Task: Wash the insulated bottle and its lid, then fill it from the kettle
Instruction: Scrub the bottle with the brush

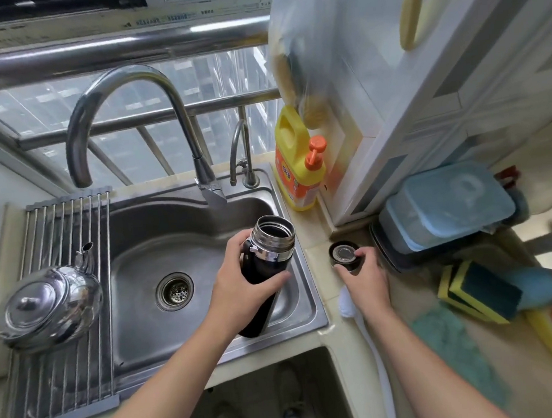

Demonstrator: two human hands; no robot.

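Bottle, one, in left hand; one lid in right hand

I can read nothing for certain; the orange label on the yellow plastic detergent jug is blurred; so are the dark marks on the pale window frame strip.
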